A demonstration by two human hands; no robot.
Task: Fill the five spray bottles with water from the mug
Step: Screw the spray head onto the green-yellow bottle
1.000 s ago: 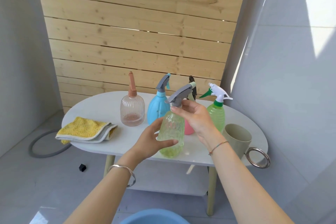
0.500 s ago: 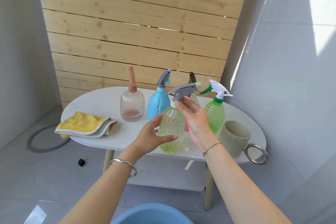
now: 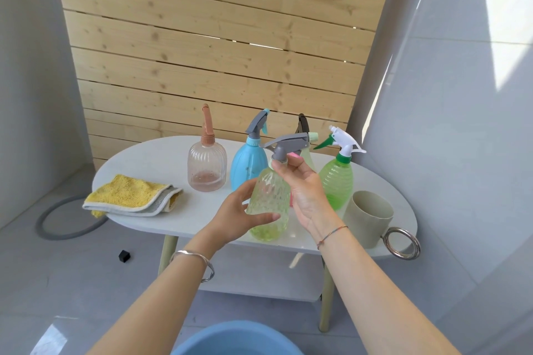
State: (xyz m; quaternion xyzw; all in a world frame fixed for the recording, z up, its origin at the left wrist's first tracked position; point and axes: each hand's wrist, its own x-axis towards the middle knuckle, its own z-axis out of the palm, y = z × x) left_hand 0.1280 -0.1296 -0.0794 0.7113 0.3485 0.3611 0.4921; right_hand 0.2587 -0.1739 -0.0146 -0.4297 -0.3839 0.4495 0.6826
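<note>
A folded yellow cloth (image 3: 129, 196) lies at the left end of the white surface (image 3: 150, 161). Beside it stands a ribbed pinkish bottle (image 3: 207, 167) with its top on, then a blue bottle (image 3: 249, 166), also capped.

In front of those, the left hand (image 3: 239, 216) wraps its fingers and thumb around the body of a clear yellowish bottle (image 3: 269, 207), close to the near edge of the surface. Whether its base rests there or hangs just above, I cannot tell. The right hand (image 3: 302, 187) pinches the collar under the grey spray head (image 3: 288, 144), which looks like the grip for unscrewing it. A black-topped bottle (image 3: 302, 124) is mostly hidden behind.

Right of the hands stand a green bottle (image 3: 337, 181) and the mug (image 3: 367, 217), its ring handle (image 3: 402, 243) overhanging the rim. Its inside is out of sight, so whether it holds water cannot be told.

Judged from this, filling has not begun on this bottle. The risks:
- The bottle sits near the edge, so a hard twist against a loose left grip could tip it off toward the blue basin (image 3: 236, 340) below.
- The right forearm is just beside the green bottle and the mug, so a wide swing could knock either.
- The mug's mouth is wide and the bottle necks narrow, so fast pouring would spill.
</note>
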